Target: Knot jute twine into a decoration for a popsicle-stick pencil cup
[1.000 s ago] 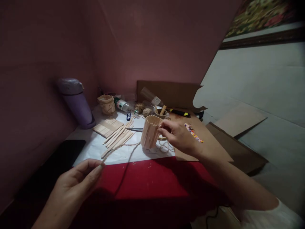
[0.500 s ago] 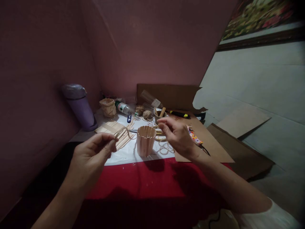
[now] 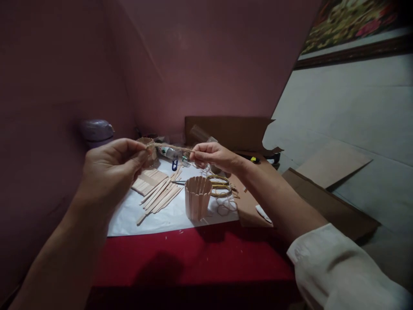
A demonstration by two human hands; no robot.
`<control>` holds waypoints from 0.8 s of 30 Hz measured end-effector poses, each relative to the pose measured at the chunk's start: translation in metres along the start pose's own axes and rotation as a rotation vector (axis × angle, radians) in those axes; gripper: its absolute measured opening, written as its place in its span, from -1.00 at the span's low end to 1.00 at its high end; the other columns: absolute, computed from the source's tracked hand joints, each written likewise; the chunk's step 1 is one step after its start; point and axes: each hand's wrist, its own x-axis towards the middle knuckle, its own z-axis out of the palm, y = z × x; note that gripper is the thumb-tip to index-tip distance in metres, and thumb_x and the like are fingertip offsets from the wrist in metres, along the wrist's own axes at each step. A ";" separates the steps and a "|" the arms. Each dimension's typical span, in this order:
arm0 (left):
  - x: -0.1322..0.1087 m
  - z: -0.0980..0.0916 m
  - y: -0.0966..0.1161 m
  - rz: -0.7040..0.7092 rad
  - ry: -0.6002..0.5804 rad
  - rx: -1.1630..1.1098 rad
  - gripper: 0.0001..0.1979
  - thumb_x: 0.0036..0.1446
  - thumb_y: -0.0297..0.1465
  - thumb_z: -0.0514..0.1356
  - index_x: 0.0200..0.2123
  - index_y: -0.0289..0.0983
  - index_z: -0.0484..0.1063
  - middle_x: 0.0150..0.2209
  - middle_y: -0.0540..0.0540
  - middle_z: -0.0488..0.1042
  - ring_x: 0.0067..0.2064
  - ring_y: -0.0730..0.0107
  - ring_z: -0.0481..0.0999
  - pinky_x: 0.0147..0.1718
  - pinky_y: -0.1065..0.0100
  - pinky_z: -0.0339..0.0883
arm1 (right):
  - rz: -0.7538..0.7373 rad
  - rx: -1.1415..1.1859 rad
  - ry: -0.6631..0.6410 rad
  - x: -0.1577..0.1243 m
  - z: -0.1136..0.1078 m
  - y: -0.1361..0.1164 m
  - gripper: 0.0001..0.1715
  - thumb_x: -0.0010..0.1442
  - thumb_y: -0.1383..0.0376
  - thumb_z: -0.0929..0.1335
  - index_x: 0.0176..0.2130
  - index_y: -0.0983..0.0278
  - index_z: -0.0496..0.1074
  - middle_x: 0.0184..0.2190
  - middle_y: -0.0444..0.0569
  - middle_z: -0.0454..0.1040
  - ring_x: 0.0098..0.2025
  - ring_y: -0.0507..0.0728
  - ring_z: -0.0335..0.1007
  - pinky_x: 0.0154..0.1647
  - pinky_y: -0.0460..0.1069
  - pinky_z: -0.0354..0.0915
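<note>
A length of jute twine [image 3: 171, 147] runs nearly straight between my two hands, raised above the table. My left hand [image 3: 118, 161] pinches one end of it between thumb and fingers. On the other side, my right hand [image 3: 211, 156] grips the twine with its fingers closed. Below them a cup made of upright wooden craft sticks [image 3: 198, 200] stands on a white sheet [image 3: 129, 221]. Gold-handled scissors [image 3: 221, 186] lie behind the cup, their blades to its left. Loose twine [image 3: 226, 206] curls to the cup's right.
Loose craft sticks [image 3: 161, 193] and a banded bundle [image 3: 149, 181] lie left of the cup. Further back are a plastic bottle [image 3: 167, 152], a blue clip-like item [image 3: 174, 164] and a purple flask [image 3: 97, 131]. Cardboard [image 3: 229, 135] leans at the rear; a red cloth [image 3: 193, 258] covers the front.
My right hand has moved left and taken hold of the twine, which was a slack loop in my left hand. Both hands are higher, and the twine is now stretched between them.
</note>
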 end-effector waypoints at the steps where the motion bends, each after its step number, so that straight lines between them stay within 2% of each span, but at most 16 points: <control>1: 0.001 -0.002 -0.008 -0.037 0.004 0.045 -0.94 -0.12 -0.44 0.27 -0.51 -0.31 0.44 -0.67 0.09 0.30 -0.67 0.67 0.18 -0.75 0.59 0.00 | 0.039 -0.017 0.031 -0.005 -0.005 0.005 -0.72 0.10 0.13 0.34 -0.35 0.32 0.40 -0.60 -0.20 0.26 -0.55 -0.06 0.16 -0.47 -0.12 0.18; 5: -0.004 -0.005 -0.039 -0.214 -0.057 0.194 -0.87 -0.12 -0.36 0.24 -0.48 -0.32 0.43 -0.65 0.07 0.33 -0.68 0.63 0.17 -0.76 0.56 -0.03 | 0.228 -0.283 0.193 -0.027 -0.011 0.021 -0.79 0.07 0.22 0.33 -0.47 0.33 0.34 -0.64 -0.20 0.24 -0.60 -0.06 0.11 -0.56 -0.12 0.08; 9: -0.020 -0.002 -0.055 -0.374 -0.107 0.095 -0.81 -0.17 -0.31 0.25 -0.51 -0.33 0.38 -0.69 0.08 0.29 -0.70 0.60 0.15 -0.75 0.52 -0.05 | 0.212 -0.616 0.335 -0.047 0.001 0.027 -0.83 0.06 0.28 0.32 -0.50 0.33 0.37 -0.58 -0.13 0.33 -0.52 -0.03 0.18 -0.50 -0.10 0.07; 14: -0.044 -0.007 -0.062 -0.329 -0.142 0.178 -0.82 -0.12 -0.30 0.22 -0.49 -0.31 0.40 -0.66 0.06 0.31 -0.67 0.57 0.17 -0.71 0.51 -0.02 | 0.141 -0.752 0.437 -0.065 0.012 0.029 -0.82 0.07 0.28 0.32 -0.50 0.33 0.41 -0.56 -0.10 0.39 -0.48 0.01 0.24 -0.45 -0.07 0.10; 18: -0.069 -0.006 -0.060 -0.296 -0.167 0.197 -0.84 -0.08 -0.31 0.21 -0.46 -0.30 0.42 -0.62 0.03 0.35 -0.61 0.52 0.24 -0.65 0.49 0.07 | 0.176 -0.614 0.546 -0.082 0.027 0.030 -0.80 0.07 0.26 0.32 -0.48 0.34 0.45 -0.56 -0.08 0.40 -0.51 0.00 0.25 -0.49 -0.08 0.14; 22: -0.091 0.013 -0.054 -0.325 -0.275 0.094 -0.85 -0.03 -0.31 0.19 -0.46 -0.30 0.41 -0.55 -0.01 0.41 -0.52 0.47 0.35 -0.53 0.46 0.24 | 0.343 -0.119 0.625 -0.096 0.054 0.031 -0.81 -0.01 0.24 0.38 -0.44 0.34 0.42 -0.60 -0.10 0.42 -0.62 -0.02 0.27 -0.59 -0.09 0.21; 24: -0.097 0.026 -0.052 -0.401 -0.339 0.019 -0.81 -0.04 -0.28 0.20 -0.46 -0.31 0.41 -0.54 -0.03 0.43 -0.55 0.47 0.34 -0.63 0.47 0.19 | 0.414 0.110 0.621 -0.098 0.065 0.030 -0.77 -0.07 0.21 0.41 -0.45 0.34 0.39 -0.60 -0.08 0.44 -0.62 0.00 0.33 -0.57 -0.08 0.27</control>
